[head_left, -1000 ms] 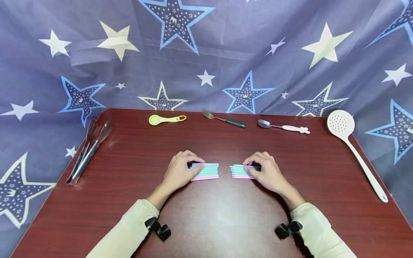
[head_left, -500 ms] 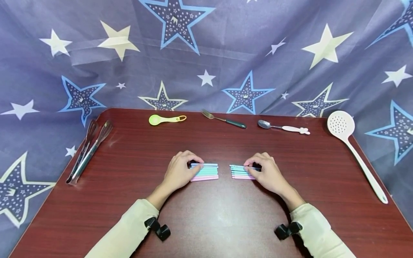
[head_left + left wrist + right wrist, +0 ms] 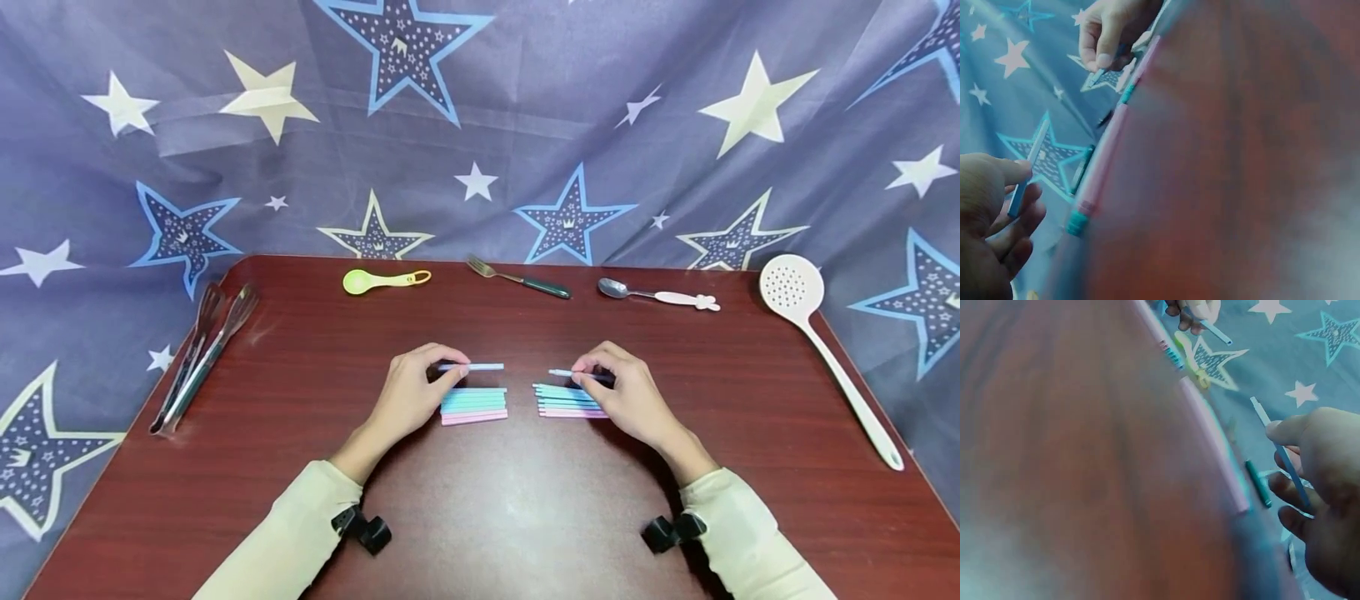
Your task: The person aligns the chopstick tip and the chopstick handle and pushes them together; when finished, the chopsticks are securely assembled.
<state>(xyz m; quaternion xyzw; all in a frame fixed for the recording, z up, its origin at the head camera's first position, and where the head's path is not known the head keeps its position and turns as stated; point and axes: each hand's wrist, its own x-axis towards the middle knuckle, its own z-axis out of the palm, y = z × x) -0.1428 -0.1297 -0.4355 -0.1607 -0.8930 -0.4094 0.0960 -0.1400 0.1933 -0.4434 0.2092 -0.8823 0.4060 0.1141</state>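
My left hand (image 3: 411, 392) pinches a thin pale-blue stick (image 3: 486, 367) between thumb and fingers, raised off the table in the left wrist view. My right hand (image 3: 632, 393) pinches another slim blue stick (image 3: 560, 372), also lifted, whose free end narrows to a small tip (image 3: 1255, 400). Below the left hand lies a row of blue, mint and pink sticks (image 3: 474, 405), side by side. A matching row (image 3: 566, 402) lies at the right, its far end partly hidden by the right hand. The two held sticks are apart, roughly in line across the gap.
Along the back edge lie a lime measuring spoon (image 3: 386, 280), a fork (image 3: 519, 277) and a spoon (image 3: 660, 294). Whisk-like metal utensils (image 3: 204, 358) rest at the left edge. A white skimmer (image 3: 828, 358) lies along the right edge. Star-printed cloth (image 3: 480, 125) hangs behind the table.
Both hands have moved slightly back from the rows, each taking one blue stick up and away from its row. The other sticks stay lying in place.
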